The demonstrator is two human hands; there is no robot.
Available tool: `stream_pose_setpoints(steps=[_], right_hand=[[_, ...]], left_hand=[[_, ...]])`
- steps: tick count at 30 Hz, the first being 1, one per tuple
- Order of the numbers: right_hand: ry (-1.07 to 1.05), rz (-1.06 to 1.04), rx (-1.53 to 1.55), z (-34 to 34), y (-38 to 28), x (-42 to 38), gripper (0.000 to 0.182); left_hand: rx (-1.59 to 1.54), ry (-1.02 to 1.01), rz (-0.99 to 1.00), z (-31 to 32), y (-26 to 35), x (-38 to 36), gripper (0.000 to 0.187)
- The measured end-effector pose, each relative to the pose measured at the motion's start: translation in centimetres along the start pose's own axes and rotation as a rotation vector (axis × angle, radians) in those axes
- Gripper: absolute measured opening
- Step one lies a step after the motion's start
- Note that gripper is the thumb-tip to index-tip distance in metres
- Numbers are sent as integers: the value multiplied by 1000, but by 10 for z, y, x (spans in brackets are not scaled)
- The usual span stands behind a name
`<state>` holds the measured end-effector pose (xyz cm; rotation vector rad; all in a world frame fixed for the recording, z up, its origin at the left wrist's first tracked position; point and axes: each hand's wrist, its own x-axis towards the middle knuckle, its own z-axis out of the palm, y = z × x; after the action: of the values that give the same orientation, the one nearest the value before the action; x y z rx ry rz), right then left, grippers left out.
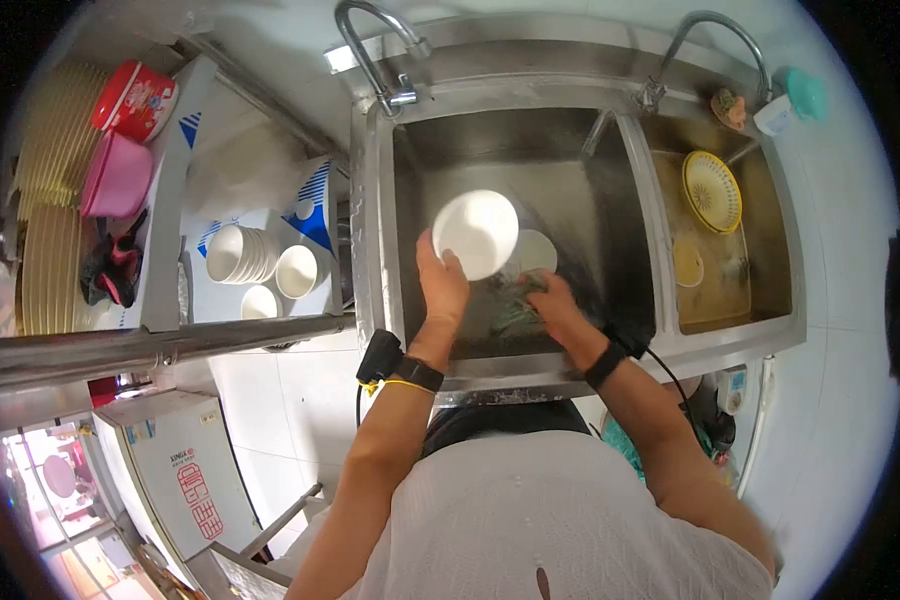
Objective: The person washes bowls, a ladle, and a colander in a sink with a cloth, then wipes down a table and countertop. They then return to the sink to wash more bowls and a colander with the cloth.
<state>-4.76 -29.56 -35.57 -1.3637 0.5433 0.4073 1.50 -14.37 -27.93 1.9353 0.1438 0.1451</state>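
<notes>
My left hand (442,280) grips a white bowl (476,235) by its lower left rim, raised over the large steel sink basin (530,135). The bowl is tilted with its round opening toward me. My right hand (558,308) is closed on a grey-green cloth (518,308), low in the basin to the right of the bowl. Partly hidden behind the held bowl, another white bowl (537,251) sits just above my right fingers. The cloth's lower part blurs into the dark water or basin floor.
A faucet (380,60) rises behind the large basin. The smaller right basin (730,300) holds a yellow basket (712,190) and a yellowish bowl (687,264). Left, a shelf carries stacked white bowls (240,254), a pink container (117,175) and stacked plates (50,270).
</notes>
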Motion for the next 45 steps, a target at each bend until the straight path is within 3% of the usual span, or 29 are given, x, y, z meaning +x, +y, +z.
stream_pose_setpoints(steps=[1, 2, 3, 5, 7, 9, 10, 11, 13, 14, 16, 17, 19, 21, 22, 23, 24, 25, 27, 28, 29, 31, 34, 35, 36, 37, 40, 42, 45], right_hand=[[-11, -3, -5, 5, -16, -13, 33], [99, -243, -141, 5, -35, -30, 34], [210, -486, -273, 8, -54, -47, 35], [165, -590, -240, 25, -76, -69, 34], [130, -694, -208, 38, -86, -73, 34], [214, -1298, -1034, 41, -99, -62, 32], [210, -1350, -1110, 38, -103, -55, 32], [216, -1353, -1114, 36, -105, -42, 32], [211, -1212, -697, 32, -105, -20, 33], [209, -1204, -698, 27, -107, -16, 33], [-199, -297, 153, 19, -118, -14, 31], [-208, -304, 151, 21, -113, -13, 31], [-12, -123, 616, 37, -84, -9, 34], [157, -317, 444, 42, -42, -3, 32], [221, -572, 208, 55, -47, -25, 32], [291, -909, -313, 56, -45, -34, 32], [347, -805, -447, 59, -38, -38, 33], [142, -620, 3, 65, -52, -49, 34], [261, -536, -99, 67, -41, -53, 35], [135, -441, 153, 73, -49, -63, 32], [92, -446, 145, 74, -45, -64, 32], [13, -526, -465, 60, -33, -55, 26], [-41, -687, -787, 40, -9, -36, 30], [-44, -687, -796, 36, -4, -35, 30], [-108, -725, -915, 31, -2, -39, 33], [-164, -754, -1037, 24, -2, -43, 36], [-74, -778, -1160, 24, 1, -60, 34], [-30, -708, -1189, 18, 6, -62, 32], [65, -612, -1229, 17, 20, -66, 33]], left_hand=[[-392, -41, -414, -4, 10, -1, 27], [-533, -141, -616, -5, -14, 3, 26], [-534, -131, -612, -4, -27, 3, 26], [-904, -383, -992, -1, -38, -1, 20], [-974, -345, -1069, 7, -8, -17, 14], [-1044, -312, -1147, 6, -4, -29, 11], [-1029, -484, -1150, 3, -14, -32, 10], [-1009, -656, -1147, 1, -23, -32, 11], [-883, -731, -1069, -11, -17, -28, 10], [-863, -815, -1050, -17, -14, -26, 11], [-897, -920, -1048, -24, -9, -28, 14], [-897, -914, -1038, -24, -13, -29, 14], [-1174, -940, -1103, -20, -25, -31, 12], [-971, -739, -1071, -18, -19, -32, 15], [-1021, -648, -1064, -14, -27, -34, 16], [-1028, -587, -1023, -19, -21, -33, 14], [-960, -582, -965, -21, -26, -33, 11], [-831, -480, -941, -20, -19, -34, 10], [-807, -432, -843, -31, -19, -37, 8], [-770, -413, -853, -40, -16, -36, 5], [-735, -388, -863, -53, -14, -34, 4], [-718, -403, -803, -86, -19, -37, 10], [-617, -430, -738, -147, -24, -56, 32], [-556, -549, -708, -176, -35, -62, 51], [-681, -527, -586, -184, -98, -76, 53], [-612, -511, -571, -226, -62, -81, 50], [-558, -409, -749, -307, -81, -98, 48], [-428, -233, -815, -344, -101, -101, 40], [-383, 124, -701, -370, -151, -81, 25]])
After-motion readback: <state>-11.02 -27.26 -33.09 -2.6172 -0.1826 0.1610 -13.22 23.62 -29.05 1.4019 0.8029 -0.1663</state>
